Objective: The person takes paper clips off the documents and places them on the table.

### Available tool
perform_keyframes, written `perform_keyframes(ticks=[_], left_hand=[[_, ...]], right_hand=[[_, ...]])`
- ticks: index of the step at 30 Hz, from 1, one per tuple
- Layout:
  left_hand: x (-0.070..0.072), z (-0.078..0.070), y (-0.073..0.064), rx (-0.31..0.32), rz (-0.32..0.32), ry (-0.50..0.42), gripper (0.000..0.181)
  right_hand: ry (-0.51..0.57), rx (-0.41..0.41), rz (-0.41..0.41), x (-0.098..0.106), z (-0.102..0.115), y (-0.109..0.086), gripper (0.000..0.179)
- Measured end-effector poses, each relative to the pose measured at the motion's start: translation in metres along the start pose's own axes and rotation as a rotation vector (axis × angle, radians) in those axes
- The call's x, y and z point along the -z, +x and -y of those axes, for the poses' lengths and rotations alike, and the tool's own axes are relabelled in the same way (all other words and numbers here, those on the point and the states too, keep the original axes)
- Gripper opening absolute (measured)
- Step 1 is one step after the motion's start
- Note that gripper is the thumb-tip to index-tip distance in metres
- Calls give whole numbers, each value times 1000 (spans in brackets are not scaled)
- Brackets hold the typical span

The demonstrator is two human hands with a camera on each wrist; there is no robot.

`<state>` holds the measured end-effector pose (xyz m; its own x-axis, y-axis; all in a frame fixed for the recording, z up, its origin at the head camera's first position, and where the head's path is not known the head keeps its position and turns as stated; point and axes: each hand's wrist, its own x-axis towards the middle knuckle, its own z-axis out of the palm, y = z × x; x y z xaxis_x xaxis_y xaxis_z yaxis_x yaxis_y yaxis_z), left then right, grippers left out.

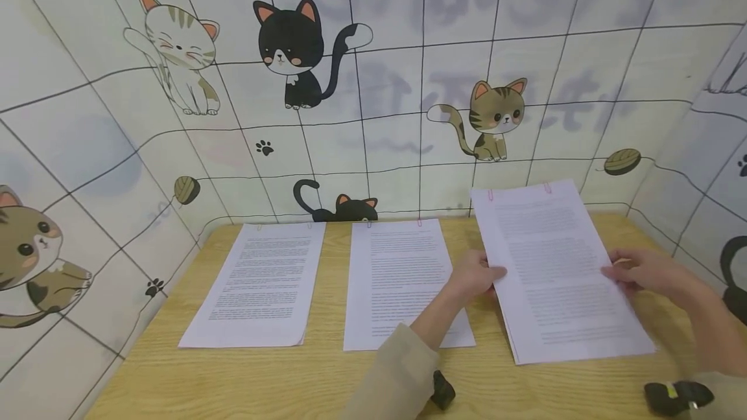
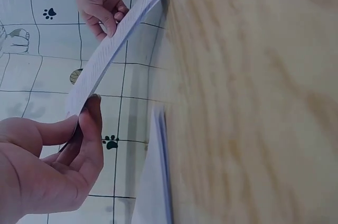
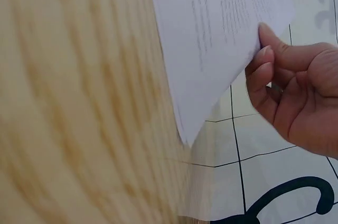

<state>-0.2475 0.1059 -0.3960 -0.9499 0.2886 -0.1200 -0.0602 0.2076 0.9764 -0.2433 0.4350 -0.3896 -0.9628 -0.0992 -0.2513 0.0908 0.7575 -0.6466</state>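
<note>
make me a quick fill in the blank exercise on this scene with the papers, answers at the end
1. The ____ hand grips the edge of the held stack nearer the middle stack.
2. The held stack carries ____ clips.
3. Counting it, the head view shows ____ stacks.
4. The animals printed on the wall are ____.

Missing words: left; two; three; cats.

Papers (image 1: 560,271), wooden tabletop (image 1: 262,381) and cat-print walls (image 1: 397,141) suggest a study corner.
</note>
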Motion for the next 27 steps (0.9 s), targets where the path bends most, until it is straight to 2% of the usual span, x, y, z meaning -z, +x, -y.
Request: perform_keyframes(ticks=[4, 7, 13, 21, 27], left_hand=[[9, -3, -2, -41, -40, 61, 8], [16, -6, -5, -56, -49, 62, 8], [31, -9, -12, -63, -66, 35, 7], [51, -9, -24, -122, -18, 2, 15], [75, -13, -36, -166, 21, -23, 21]], right_hand=[[71, 97, -28, -4, 4, -4, 33], [110, 156, -38, -6, 8, -6, 40], [165, 202, -61, -6, 22, -7, 44], [152, 300, -110, -8, 50, -14, 46], [213, 406, -111, -13, 72, -17, 34]])
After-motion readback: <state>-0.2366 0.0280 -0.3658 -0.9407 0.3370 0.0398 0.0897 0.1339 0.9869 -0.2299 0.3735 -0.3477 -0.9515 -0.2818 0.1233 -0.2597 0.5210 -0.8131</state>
